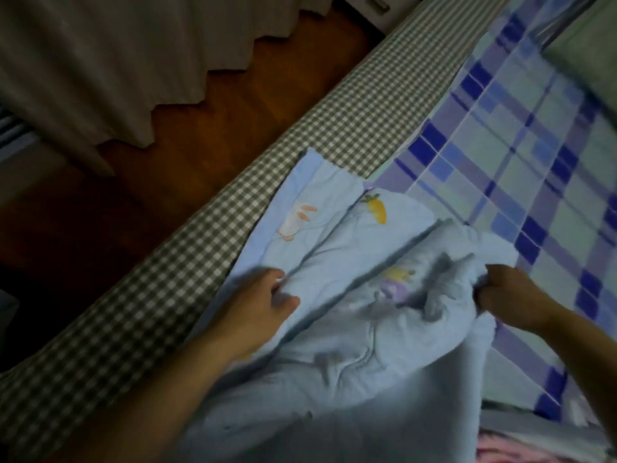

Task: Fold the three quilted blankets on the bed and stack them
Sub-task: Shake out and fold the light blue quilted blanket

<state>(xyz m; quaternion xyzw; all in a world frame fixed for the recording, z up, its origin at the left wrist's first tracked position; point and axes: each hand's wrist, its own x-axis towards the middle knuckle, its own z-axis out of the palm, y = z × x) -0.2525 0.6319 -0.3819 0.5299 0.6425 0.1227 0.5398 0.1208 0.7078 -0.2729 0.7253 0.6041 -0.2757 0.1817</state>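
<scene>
A light blue quilted blanket (337, 248) with carrot and rabbit prints lies folded in layers near the bed's left edge, its near part bunched and rumpled. My left hand (267, 295) grips a folded edge on the left side of the blanket. My right hand (500, 292) pinches a gathered fold on its right side. A strip of pink fabric (521, 449) shows at the bottom right, mostly hidden under grey cloth.
The bed carries a blue and purple plaid sheet (521, 155) over a green gingham cover (233, 208). A green pillow (591, 51) lies at the top right. Wooden floor (233, 105) and a pale curtain (110, 55) lie left of the bed.
</scene>
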